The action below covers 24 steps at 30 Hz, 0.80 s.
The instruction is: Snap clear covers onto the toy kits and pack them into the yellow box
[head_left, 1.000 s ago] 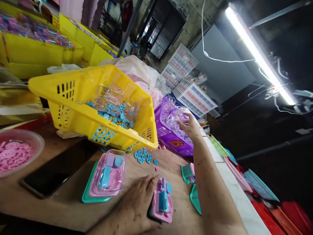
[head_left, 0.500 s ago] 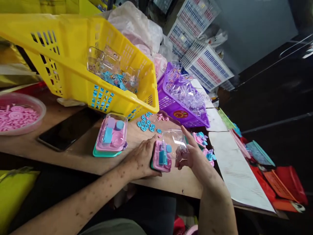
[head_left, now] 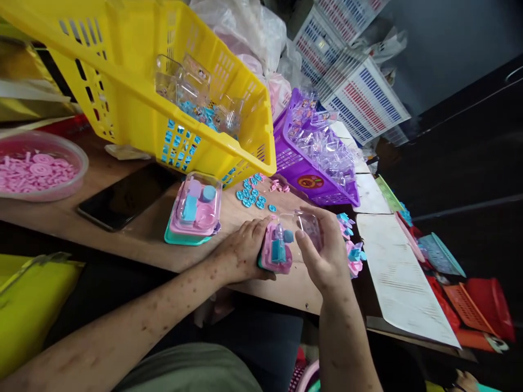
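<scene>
My left hand is wrapped round a small pink toy box with a green base, holding it on the wooden table. Blue and lilac pieces sit in the box's pink top. Just right of it, my right hand grips a clear plastic cover, tilted and apart from the box. To the left stands a similar pink and green box with a clear cover on it. Several blue wheel-shaped pieces and small pink pieces lie beyond my hands.
A yellow basket and a purple basket hold clear plastic parts. At left are a phone and a round tub of pink pieces. Pink and blue pieces lie right of my right hand, near white boards.
My right hand has turned, its fingers now wrapped more round the clear cover, which has tilted away from the box. My left hand stays on the box. The whole view has shifted a little.
</scene>
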Motion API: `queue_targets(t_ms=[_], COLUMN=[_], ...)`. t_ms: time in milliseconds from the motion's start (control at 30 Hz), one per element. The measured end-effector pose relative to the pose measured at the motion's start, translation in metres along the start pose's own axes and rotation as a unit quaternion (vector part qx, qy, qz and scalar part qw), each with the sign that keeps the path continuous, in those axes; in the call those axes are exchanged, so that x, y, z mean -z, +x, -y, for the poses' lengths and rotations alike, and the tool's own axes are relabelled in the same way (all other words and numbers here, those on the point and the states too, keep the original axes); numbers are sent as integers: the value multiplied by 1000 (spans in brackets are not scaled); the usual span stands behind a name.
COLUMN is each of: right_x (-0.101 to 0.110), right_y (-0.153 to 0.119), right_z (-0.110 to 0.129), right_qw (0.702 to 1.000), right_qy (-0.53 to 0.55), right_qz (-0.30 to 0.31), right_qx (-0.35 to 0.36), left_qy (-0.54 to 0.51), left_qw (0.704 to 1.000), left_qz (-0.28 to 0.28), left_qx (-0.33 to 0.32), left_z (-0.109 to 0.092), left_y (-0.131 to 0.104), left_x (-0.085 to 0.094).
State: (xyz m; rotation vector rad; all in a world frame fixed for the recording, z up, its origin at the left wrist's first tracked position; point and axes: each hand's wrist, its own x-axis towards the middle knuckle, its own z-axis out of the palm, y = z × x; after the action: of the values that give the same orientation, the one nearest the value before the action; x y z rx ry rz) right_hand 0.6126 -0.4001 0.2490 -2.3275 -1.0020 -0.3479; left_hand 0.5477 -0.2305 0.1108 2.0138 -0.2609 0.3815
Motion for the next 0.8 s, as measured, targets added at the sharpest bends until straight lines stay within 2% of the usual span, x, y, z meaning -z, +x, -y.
queue_targets(t_ms=[133,233,333,500,800], right_x=[5,-2,-14,-22,-26], right_y=[-7,-11,-10,-10,-18], right_z=[19,29,31,28,38], right_qw=[999,1000,996,994,990], right_qy=[23,-1,-80,-100,-142], right_qz=[-29,-28,-11,26,-4], right_qx=[-1,14,37,27,19], left_qy=[20,21,17,21,29], left_qw=[1000,1000,1000,1000,999], left_qz=[4,1,-2,0,1], left_qx=[-16,-21,-3,4,14], left_z=[0,-1,-2,-4,-5], left_y=[0,-1,-1,0,2], left_x=[1,2,2,1,2])
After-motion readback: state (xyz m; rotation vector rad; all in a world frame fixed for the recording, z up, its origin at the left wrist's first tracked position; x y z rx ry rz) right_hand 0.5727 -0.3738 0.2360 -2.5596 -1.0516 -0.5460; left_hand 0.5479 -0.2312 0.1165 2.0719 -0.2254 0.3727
